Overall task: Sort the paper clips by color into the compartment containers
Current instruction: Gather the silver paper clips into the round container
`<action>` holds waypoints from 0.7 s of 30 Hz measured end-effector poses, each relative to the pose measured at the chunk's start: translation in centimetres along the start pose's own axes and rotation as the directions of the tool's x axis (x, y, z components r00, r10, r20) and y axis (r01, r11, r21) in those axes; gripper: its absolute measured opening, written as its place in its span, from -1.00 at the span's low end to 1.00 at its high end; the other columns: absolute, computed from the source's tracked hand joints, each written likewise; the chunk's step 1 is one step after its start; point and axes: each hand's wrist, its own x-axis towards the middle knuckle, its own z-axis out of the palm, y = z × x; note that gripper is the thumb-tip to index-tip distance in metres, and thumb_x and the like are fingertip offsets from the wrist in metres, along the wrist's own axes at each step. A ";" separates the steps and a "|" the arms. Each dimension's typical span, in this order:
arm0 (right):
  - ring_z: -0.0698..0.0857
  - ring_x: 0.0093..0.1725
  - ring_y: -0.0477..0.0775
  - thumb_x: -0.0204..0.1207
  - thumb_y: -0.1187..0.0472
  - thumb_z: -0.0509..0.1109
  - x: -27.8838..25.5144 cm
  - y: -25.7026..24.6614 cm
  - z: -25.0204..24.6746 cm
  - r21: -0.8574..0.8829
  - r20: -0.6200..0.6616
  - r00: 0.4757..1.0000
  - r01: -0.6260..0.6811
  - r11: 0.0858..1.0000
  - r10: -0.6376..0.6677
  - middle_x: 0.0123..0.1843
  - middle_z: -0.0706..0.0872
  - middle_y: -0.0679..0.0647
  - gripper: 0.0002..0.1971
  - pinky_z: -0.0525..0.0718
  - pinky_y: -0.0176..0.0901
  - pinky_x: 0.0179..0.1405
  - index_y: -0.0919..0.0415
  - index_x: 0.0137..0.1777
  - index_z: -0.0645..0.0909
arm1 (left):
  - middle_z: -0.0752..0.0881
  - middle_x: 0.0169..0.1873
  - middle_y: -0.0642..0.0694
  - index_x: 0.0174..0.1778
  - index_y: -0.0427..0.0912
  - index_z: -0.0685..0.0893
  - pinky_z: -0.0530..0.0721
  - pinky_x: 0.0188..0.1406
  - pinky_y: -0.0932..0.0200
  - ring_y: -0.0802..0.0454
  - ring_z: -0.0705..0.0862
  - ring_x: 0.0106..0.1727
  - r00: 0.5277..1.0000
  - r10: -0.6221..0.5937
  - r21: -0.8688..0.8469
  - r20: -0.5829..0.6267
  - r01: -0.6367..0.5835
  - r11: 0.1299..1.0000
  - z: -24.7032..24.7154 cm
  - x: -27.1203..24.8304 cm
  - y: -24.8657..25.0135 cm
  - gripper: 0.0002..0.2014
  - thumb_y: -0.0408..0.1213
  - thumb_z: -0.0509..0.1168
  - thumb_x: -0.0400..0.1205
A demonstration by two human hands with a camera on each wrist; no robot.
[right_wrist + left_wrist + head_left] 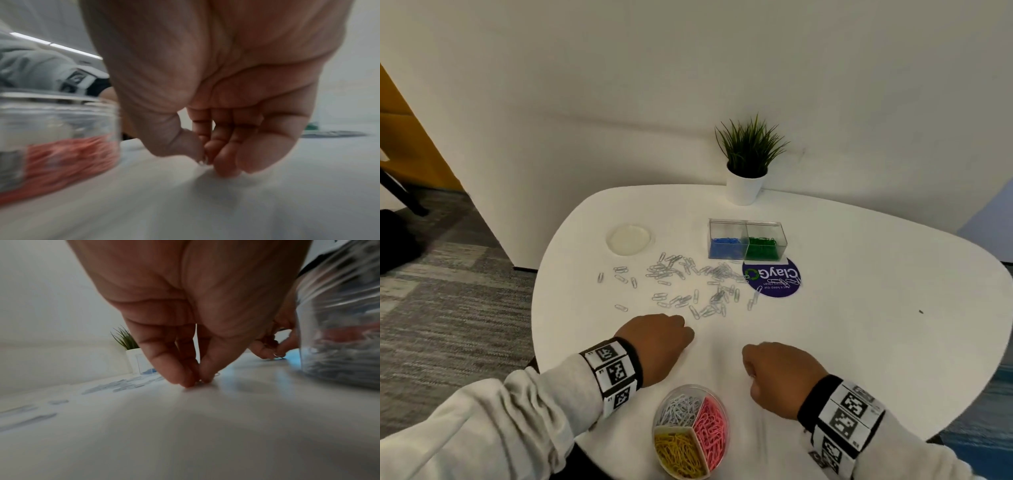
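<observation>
Several silver paper clips (688, 284) lie scattered across the middle of the white table (876, 325). A round clear container (690, 431) at the near edge holds white, pink and yellow clips in three compartments. A clear rectangular box (746, 240) farther back holds blue and green clips. My left hand (681, 342) is down on the table just before the scatter. Its thumb and fingers (196, 383) pinch together on a thin silver clip (217, 374). My right hand (751, 373) is to its right, and its thumb and fingers (205, 160) pinch a small silver clip; that view is blurred.
A round clear lid (628, 238) lies at the back left of the table. A potted plant (748, 161) stands at the far edge by the wall. A purple round sticker (772, 277) sits in front of the box, with clips on it. Grey carpet lies off the table's left edge.
</observation>
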 end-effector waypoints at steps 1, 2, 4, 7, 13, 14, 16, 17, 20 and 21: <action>0.53 -0.18 -0.02 0.50 0.21 0.25 0.6 0.8 -0.5 0.117 -0.014 0.999 -0.031 0.993 0.033 -0.15 0.56 -0.09 -0.92 0.49 -0.17 -0.25 0.05 -0.04 0.52 | 0.54 0.09 -0.08 0.17 -0.10 0.52 0.39 -0.21 0.05 -0.14 0.61 0.04 1.000 -0.012 -0.020 -0.006 0.012 1.000 -0.1 -0.1 -0.3 -0.82 -0.27 0.10 0.69; 0.58 -0.23 -0.05 0.48 0.24 0.29 1.4 1.9 -1.0 0.306 -0.037 0.996 -0.069 0.950 0.084 -0.20 0.61 -0.09 -0.93 0.54 -0.20 -0.25 0.06 -0.11 0.55 | 0.54 0.06 -0.05 0.11 -0.08 0.54 0.41 -0.21 0.07 -0.12 0.61 0.01 0.999 -0.033 -0.058 -0.010 0.032 0.998 -0.4 -0.3 -0.7 -0.84 -0.25 0.11 0.66; 0.63 -0.37 -0.01 0.51 0.42 0.26 3.0 4.2 -2.3 0.783 -0.048 0.964 -0.127 0.609 0.263 -0.31 0.62 0.05 -0.85 0.59 -0.22 -0.40 0.18 -0.21 0.56 | 0.56 -0.08 0.06 -0.10 0.01 0.54 0.46 -0.22 0.16 -0.03 0.60 -0.09 0.992 -0.115 -0.203 -0.044 0.103 0.974 -0.7 -0.5 -2.3 -0.94 -0.17 0.17 0.58; 0.52 -0.45 0.04 0.46 0.61 0.07 5.2 8.3 -4.4 0.997 0.032 0.869 -0.062 0.044 0.493 -0.33 0.52 0.20 -0.73 0.44 -0.25 -0.60 0.31 -0.24 0.51 | 0.63 -0.31 0.08 -0.24 0.00 0.59 0.50 -0.35 0.37 0.05 0.61 -0.28 0.921 -0.389 -0.672 -0.027 0.271 0.689 -1.2 -0.6 -5.9 -0.88 -0.33 0.29 0.55; 0.61 -0.17 0.09 0.55 0.25 0.35 10.2 14.0 -6.4 0.549 -0.241 0.825 -0.320 0.772 0.512 -0.16 0.68 0.06 -0.94 0.49 -0.15 -0.21 0.17 -0.15 0.60 | 0.61 -0.36 -0.21 -0.19 -0.32 0.64 0.62 -0.60 0.25 -0.04 0.60 -0.43 0.673 -0.618 -0.896 0.406 0.161 -0.413 -2.2 -1.5 -11.4 -0.78 -0.61 0.12 0.58; 0.63 -0.08 0.09 0.55 0.19 0.38 10.9 14.3 -6.2 0.413 -0.245 0.845 -0.352 0.840 0.475 -0.11 0.67 0.02 -0.95 0.49 -0.15 -0.14 0.14 -0.11 0.60 | 0.64 -0.37 -0.21 -0.21 -0.30 0.61 0.61 -0.60 0.24 -0.06 0.62 -0.42 0.661 -0.632 -0.902 0.406 0.176 -0.395 -2.3 -1.7 -11.8 -0.79 -0.61 0.11 0.57; 0.63 0.04 0.10 0.56 0.13 0.42 12.0 14.7 -5.4 0.235 -0.216 0.886 -0.361 0.903 0.410 -0.03 0.62 0.00 -0.89 0.53 -0.16 -0.04 0.12 0.01 0.60 | 0.66 -0.39 -0.21 -0.24 -0.27 0.59 0.59 -0.55 0.24 -0.07 0.62 -0.42 0.650 -0.636 -0.907 0.416 0.249 -0.339 -2.1 -1.8 -12.6 -0.80 -0.59 0.13 0.57; 0.62 0.05 0.09 0.56 0.14 0.43 12.4 14.8 -5.0 0.188 -0.212 0.901 -0.342 0.921 0.378 0.00 0.61 0.01 -0.90 0.54 -0.17 -0.02 0.10 0.02 0.59 | 0.65 -0.40 -0.20 -0.24 -0.27 0.60 0.58 -0.51 0.22 -0.07 0.60 -0.43 0.672 -0.623 -0.917 0.399 0.304 -0.259 -1.8 -1.8 -12.8 -0.81 -0.58 0.17 0.59; 0.60 0.01 0.05 0.56 0.25 0.39 12.6 14.9 -4.3 0.248 -0.243 0.907 -0.286 0.926 0.345 0.02 0.66 0.03 -0.95 0.51 -0.23 -0.14 0.08 -0.08 0.59 | 0.67 -0.33 0.00 -0.17 -0.08 0.71 0.58 -0.30 0.27 0.09 0.61 -0.34 0.803 -0.570 -0.752 0.174 0.482 0.449 -0.2 -1.9 -13.7 -0.95 -0.28 0.46 0.55; 0.60 0.01 0.05 0.57 0.27 0.36 12.5 14.7 -4.2 0.262 -0.244 0.907 -0.278 0.924 0.342 0.01 0.66 0.04 -0.94 0.51 -0.23 -0.16 0.10 -0.07 0.60 | 0.67 -0.30 0.10 -0.13 0.06 0.71 0.53 -0.24 0.33 0.19 0.61 -0.29 0.851 -0.517 -0.605 0.098 0.463 0.648 0.2 -1.9 -13.9 -0.88 -0.10 0.51 0.51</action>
